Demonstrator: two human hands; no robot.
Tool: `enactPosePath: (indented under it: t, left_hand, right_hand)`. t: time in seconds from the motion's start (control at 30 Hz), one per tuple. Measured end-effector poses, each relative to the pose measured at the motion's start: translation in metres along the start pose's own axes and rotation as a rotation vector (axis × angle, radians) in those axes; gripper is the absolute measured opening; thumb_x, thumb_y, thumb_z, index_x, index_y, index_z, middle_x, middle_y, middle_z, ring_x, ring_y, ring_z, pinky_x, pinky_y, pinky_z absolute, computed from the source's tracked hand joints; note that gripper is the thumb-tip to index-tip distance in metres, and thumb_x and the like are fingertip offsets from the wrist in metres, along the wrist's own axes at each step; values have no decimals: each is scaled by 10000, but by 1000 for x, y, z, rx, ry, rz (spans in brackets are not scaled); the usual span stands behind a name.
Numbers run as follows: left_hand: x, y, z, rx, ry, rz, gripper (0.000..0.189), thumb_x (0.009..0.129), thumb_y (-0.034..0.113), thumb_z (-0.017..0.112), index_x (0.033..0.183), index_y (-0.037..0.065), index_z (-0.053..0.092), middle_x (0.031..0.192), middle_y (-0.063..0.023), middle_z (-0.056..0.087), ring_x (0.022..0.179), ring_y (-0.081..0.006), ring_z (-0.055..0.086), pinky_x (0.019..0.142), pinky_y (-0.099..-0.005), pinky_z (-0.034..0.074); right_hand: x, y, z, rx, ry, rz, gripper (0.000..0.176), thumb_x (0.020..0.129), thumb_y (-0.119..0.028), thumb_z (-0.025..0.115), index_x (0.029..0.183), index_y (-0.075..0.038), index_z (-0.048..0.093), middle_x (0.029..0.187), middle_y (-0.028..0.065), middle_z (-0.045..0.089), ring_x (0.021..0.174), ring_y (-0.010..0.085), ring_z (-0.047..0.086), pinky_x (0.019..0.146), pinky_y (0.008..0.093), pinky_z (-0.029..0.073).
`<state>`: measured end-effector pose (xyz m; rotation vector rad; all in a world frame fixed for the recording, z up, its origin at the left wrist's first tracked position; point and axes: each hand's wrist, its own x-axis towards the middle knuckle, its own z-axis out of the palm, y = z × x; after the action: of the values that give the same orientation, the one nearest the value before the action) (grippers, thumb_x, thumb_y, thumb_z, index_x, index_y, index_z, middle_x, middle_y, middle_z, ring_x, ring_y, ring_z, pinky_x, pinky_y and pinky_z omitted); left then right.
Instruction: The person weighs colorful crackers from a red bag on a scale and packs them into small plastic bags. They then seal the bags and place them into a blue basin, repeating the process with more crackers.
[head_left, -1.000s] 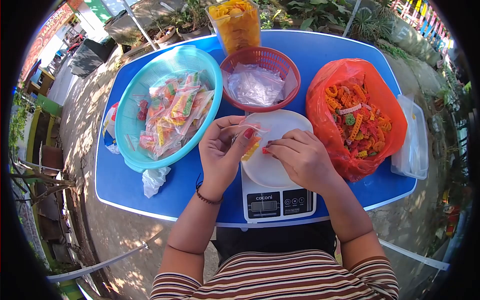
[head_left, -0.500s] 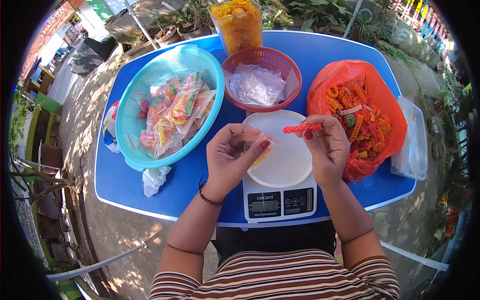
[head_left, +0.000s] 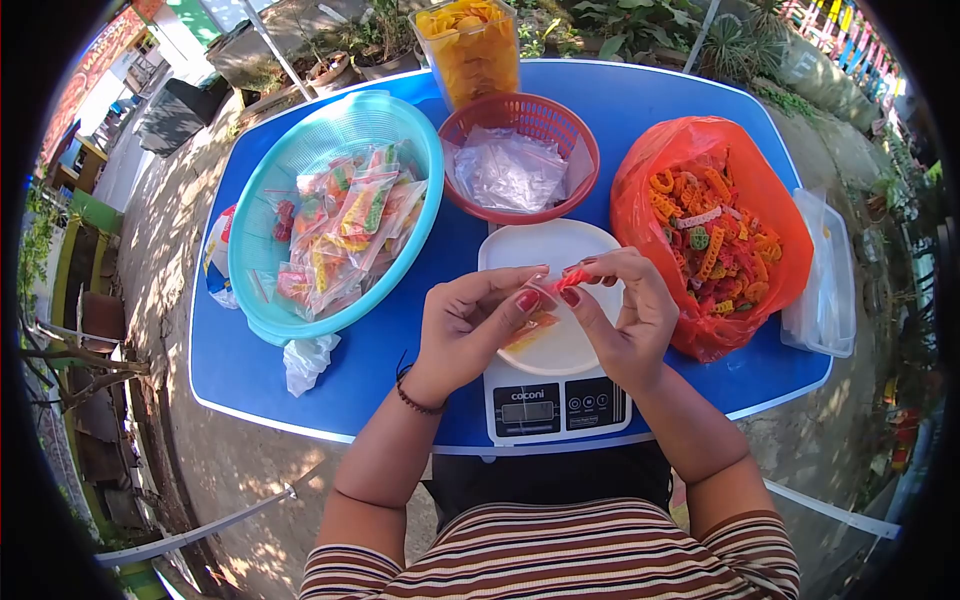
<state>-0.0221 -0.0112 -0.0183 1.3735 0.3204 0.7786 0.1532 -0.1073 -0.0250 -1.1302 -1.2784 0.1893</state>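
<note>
While the left hand (head_left: pixel 468 322) pinches a small clear bag (head_left: pixel 530 326) over the scale's white plate (head_left: pixel 540 248), the right hand (head_left: pixel 628 312) grips a red snack piece (head_left: pixel 572 277) right at the bag's mouth.

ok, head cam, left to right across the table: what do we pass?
From the left: white bag → teal basket of filled packets → left hand pinching a small clear packet → right hand holding a red cracker → orange bag of coloured crackers → clear plastic tub.
</note>
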Motion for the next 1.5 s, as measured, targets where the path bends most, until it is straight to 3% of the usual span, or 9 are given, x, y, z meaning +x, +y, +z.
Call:
enactPosePath:
  t: [0.07,0.17,0.47,0.57,0.73,0.83,0.93,1.03,1.5]
  left_hand:
    - [0,0,0,23,7,3,282,998,38,626,1260,-65,641,1135,-145,734,1027,-157,706,901,-283,577]
    - [0,1,0,10,26,-9,257,1000,30,614,1233,-72,651,1140,-152,732,1022,-159,708,891,-284,573]
    - [3,-3,-5,26,44,-13,252,1035,77,576,1240,-47,654,1180,-136,725,1010,-124,692,881,-270,569]
    - [5,-2,-2,-39,56,31,250,1043,105,566,1228,-40,650,1210,-173,709,1022,-152,698,876,-282,569]
    - [6,-2,0,-91,83,83,263,1031,146,595,1218,-33,644,1237,-230,684,1081,-225,700,900,-313,567]
    - [6,-2,0,0,62,140,256,1013,140,625,1194,-37,656,1210,-220,695,1116,-242,688,953,-342,553]
    - [5,-8,-5,23,45,194,206,980,7,634,1175,-44,673,1232,-187,690,1107,-206,683,942,-320,561]
    - [4,-8,-3,31,48,192,184,969,-14,642,1146,-49,681,1206,-179,700,1085,-193,688,925,-314,567]
    - [-2,-6,8,180,17,86,96,989,26,631,1059,-28,595,1052,-104,669,951,-117,651,857,-259,530]
  right_hand:
    - [6,0,-1,-94,-39,-96,164,842,-14,768,993,-31,708,943,79,728,882,190,654,765,297,496]
    - [4,-5,3,-44,-37,-40,101,829,-27,768,921,-51,732,945,88,733,849,221,645,765,305,488]
    - [9,-13,-2,-197,-273,-44,215,838,-151,758,1027,-49,750,1059,82,646,996,243,562,800,362,444]
    - [6,-13,9,-63,-31,-25,186,840,-152,756,983,-38,724,1016,85,657,918,244,563,758,358,439]
    - [8,-8,-1,-150,-95,-19,90,850,-72,726,894,-23,665,897,95,661,829,249,580,731,350,455]
    - [8,-9,1,-147,-59,-48,64,848,-31,713,882,-21,659,865,96,661,812,245,581,724,346,454]
    - [8,-10,1,-156,-33,-87,69,840,-22,716,885,-24,664,863,93,663,810,243,580,725,342,451]
    - [9,-9,0,-166,-48,-118,74,832,-29,717,883,-29,663,864,89,661,809,242,577,732,345,445]
    - [8,-8,-1,-244,-91,-165,82,778,-87,665,829,-59,607,822,56,624,785,238,552,760,352,391]
